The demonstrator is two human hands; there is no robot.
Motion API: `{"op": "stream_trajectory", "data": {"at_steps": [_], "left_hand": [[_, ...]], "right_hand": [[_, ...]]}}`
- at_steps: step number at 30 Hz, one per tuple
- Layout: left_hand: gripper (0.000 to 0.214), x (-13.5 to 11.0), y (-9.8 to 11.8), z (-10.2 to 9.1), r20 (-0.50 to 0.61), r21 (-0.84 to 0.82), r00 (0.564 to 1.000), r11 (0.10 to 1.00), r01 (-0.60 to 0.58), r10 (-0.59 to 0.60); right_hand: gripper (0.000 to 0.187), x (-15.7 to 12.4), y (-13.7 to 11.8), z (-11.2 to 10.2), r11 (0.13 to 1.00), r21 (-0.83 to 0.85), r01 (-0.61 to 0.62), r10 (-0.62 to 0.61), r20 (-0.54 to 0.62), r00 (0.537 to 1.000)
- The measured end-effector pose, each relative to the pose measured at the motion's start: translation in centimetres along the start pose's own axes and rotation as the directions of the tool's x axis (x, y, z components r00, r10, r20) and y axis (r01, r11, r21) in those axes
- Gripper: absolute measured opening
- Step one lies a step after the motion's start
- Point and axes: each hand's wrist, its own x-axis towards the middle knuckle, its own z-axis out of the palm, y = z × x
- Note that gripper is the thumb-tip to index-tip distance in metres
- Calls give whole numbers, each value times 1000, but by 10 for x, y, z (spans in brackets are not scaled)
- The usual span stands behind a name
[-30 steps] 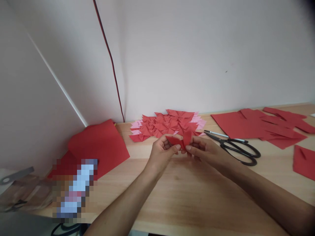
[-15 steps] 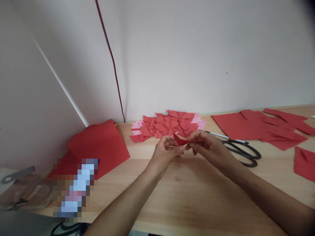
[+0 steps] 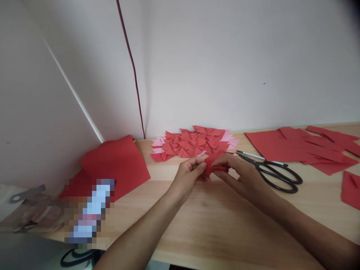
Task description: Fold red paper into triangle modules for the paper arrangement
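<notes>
we see a light wooden table point(image 3: 213, 225) running along the wall. at its back, close against the wall, lies a pile of folded red and pink paper pieces point(image 3: 194, 142). to the right of the pile a pair of black scissors point(image 3: 277, 173) lies flat, with a white pen point(image 3: 254, 155) just behind the blades. further right, red paper sheets point(image 3: 298, 148) overlap one another, and one more red piece point(image 3: 351, 187) lies at the right edge. on the left lies a large red sheet point(image 3: 118, 165), with a blurred object point(image 3: 90, 210) at its near corner.

Small folded red paper piece point(image 3: 212, 164), creased, just above the wooden tabletop point(image 3: 202, 217).
</notes>
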Motion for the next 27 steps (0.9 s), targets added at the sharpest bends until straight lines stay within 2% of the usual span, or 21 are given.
{"op": "stream_trajectory", "data": {"at_steps": [3,5,7,10,14,18,20,23,27], "left_hand": [[34,0,-4,-2,90,-93,989,988,125,-116],[34,0,-4,-2,126,-85,977,979,183,-172],[33,-1,-3,-1,76,-5,986,989,149,-148],[22,-2,3,4,-46,171,999,985,18,-10],[18,-3,7,9,18,263,999,964,-45,41],[14,-4,2,7,-33,241,999,970,-21,29],[20,-4,1,5,-60,156,998,988,6,4],[28,-4,1,2,-77,2,997,1000,25,-24],[29,-5,2,3,-85,-113,991,989,92,-102]], "right_hand": [[11,1,2,-1,996,-75,55,-55,4,998],[10,1,6,-1,988,-134,78,-83,-35,996],[9,1,9,-1,978,-183,103,-123,-99,987],[10,2,11,-3,964,-245,102,-148,-175,973],[8,2,11,-5,956,-285,64,-121,-185,975],[12,3,12,-6,987,-158,4,-17,-85,996],[17,4,15,-6,994,-61,-87,84,-54,995],[22,4,19,-6,977,83,-198,204,-67,977],[21,5,20,-4,945,225,-237,247,-17,969]]}}
